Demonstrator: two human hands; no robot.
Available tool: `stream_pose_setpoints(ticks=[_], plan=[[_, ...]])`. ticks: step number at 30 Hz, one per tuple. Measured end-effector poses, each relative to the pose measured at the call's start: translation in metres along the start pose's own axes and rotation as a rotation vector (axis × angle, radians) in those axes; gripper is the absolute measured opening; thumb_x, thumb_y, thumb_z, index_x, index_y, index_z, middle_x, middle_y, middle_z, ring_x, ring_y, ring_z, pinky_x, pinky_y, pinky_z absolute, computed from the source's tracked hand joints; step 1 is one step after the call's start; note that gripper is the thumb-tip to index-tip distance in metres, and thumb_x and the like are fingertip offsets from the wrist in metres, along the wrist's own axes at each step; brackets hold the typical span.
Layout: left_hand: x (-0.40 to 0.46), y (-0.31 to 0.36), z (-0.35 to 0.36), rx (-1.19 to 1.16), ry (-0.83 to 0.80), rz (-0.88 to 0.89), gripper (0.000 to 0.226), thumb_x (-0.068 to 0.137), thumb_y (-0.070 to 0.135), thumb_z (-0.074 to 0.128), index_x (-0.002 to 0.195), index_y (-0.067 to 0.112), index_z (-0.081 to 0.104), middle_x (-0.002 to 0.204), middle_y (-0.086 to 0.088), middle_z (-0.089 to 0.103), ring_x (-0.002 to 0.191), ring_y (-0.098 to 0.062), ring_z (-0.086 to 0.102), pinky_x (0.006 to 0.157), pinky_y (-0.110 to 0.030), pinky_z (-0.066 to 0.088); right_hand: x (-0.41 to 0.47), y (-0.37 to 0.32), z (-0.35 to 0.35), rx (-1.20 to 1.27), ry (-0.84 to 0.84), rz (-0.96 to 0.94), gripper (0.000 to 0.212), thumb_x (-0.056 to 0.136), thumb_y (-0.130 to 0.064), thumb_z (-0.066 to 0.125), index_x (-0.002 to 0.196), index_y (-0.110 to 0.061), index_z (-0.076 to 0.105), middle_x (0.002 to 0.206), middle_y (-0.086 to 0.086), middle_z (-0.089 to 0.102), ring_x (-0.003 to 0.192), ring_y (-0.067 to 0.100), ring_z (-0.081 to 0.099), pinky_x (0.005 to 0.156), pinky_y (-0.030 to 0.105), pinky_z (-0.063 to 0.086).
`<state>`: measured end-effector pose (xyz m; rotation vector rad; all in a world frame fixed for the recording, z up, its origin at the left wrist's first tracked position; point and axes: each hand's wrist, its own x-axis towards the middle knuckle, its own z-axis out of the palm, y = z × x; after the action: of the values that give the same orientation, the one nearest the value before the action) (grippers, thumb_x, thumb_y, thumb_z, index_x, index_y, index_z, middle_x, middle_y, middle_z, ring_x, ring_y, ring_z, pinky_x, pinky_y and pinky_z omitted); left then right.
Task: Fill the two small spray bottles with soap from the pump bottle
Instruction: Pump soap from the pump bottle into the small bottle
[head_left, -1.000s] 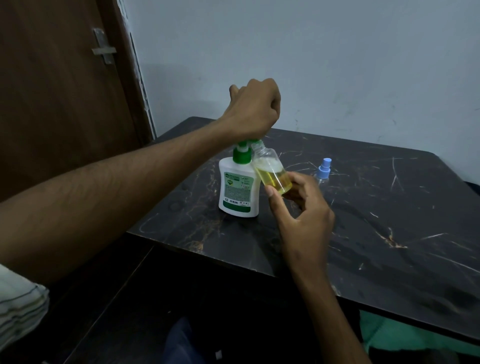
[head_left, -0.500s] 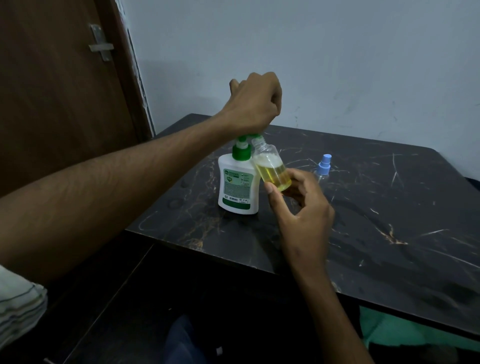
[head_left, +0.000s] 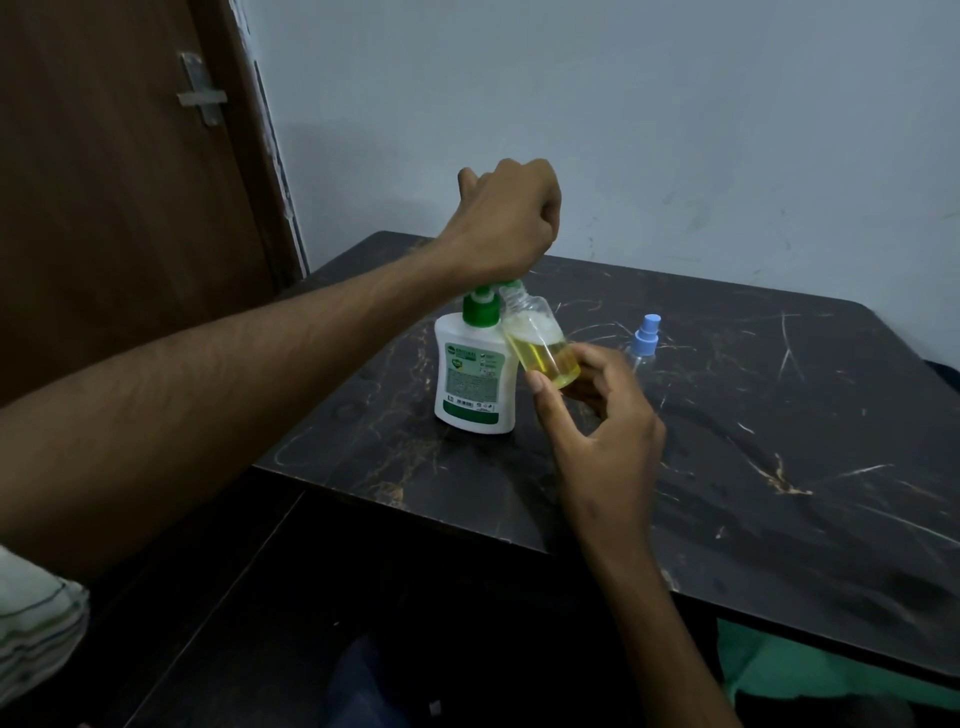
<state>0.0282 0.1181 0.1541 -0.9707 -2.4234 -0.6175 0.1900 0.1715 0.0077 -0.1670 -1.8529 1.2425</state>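
A white pump bottle (head_left: 474, 376) with a green collar stands on the dark marble table (head_left: 779, 467). My left hand (head_left: 506, 223) is a closed fist on top of its green pump head, which it mostly hides. My right hand (head_left: 597, 415) holds a small clear spray bottle (head_left: 540, 343), uncapped and tilted, its neck against the pump's spout. Yellow soap fills roughly its lower half. A second small spray bottle (head_left: 645, 340) with a blue sprayer top stands on the table just behind my right hand.
A brown wooden door (head_left: 114, 208) with a metal latch is at the left, and a pale wall runs behind the table. Green cloth (head_left: 805, 670) shows under the table's near edge at the lower right.
Hands and bottles keep nearly the same pose. The soap level in the held bottle looks about the same. Only the view shifts slightly.
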Motion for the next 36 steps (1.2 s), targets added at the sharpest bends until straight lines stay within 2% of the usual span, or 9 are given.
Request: stream_pose_setpoints(ticks=[5,9,15,18,36], plan=[[0.0021,0.0017,-0.0063,-0.02,0.016,-0.016,0.039,0.08,-0.008,0.046,0.094,0.013,0.077,0.096,0.004,0.071,0.099,-0.022,0.064,0.092,-0.039,0.025,-0.0001,-0.0004,0.0003,0.001,-0.004,0.0,0.03,0.095,-0.037,0.077,0.12,-0.023,0.069,0.109,-0.019,0.073,0.106,0.002,0.069,0.092,0.016,0.055],[0.0,0.0003,0.0001,-0.007,0.0,-0.011,0.034,0.085,-0.006,0.05,0.096,0.015,0.075,0.102,0.001,0.073,0.101,-0.022,0.064,0.093,-0.04,0.024,-0.0002,0.0003,-0.0004,-0.002,-0.006,0.0,0.03,0.094,-0.036,0.077,0.12,-0.024,0.069,0.109,-0.02,0.072,0.106,0.0,0.069,0.091,0.012,0.053],[0.0008,0.0029,-0.0072,-0.017,0.015,-0.013,0.037,0.083,-0.007,0.047,0.096,0.014,0.075,0.096,0.003,0.069,0.099,-0.022,0.063,0.094,-0.039,0.025,-0.0002,0.0002,0.0,-0.009,-0.01,-0.006,0.03,0.095,-0.036,0.077,0.12,-0.024,0.068,0.109,-0.019,0.072,0.107,0.0,0.069,0.093,0.017,0.055],[-0.0012,0.0033,-0.0044,0.011,0.024,0.011,0.032,0.087,-0.005,0.049,0.094,0.016,0.072,0.102,0.001,0.071,0.1,-0.021,0.063,0.094,-0.039,0.024,0.0001,0.0007,0.0001,-0.005,-0.01,-0.008,0.03,0.095,-0.036,0.077,0.12,-0.023,0.068,0.11,-0.019,0.072,0.107,0.001,0.069,0.094,0.019,0.056],[0.0012,0.0026,-0.0054,-0.017,0.01,-0.011,0.037,0.083,-0.006,0.048,0.095,0.014,0.076,0.098,0.003,0.071,0.099,-0.021,0.064,0.093,-0.039,0.024,0.0002,0.0003,0.0005,0.001,-0.001,-0.01,0.03,0.094,-0.034,0.078,0.12,-0.021,0.069,0.109,-0.018,0.073,0.106,0.002,0.069,0.094,0.019,0.056]])
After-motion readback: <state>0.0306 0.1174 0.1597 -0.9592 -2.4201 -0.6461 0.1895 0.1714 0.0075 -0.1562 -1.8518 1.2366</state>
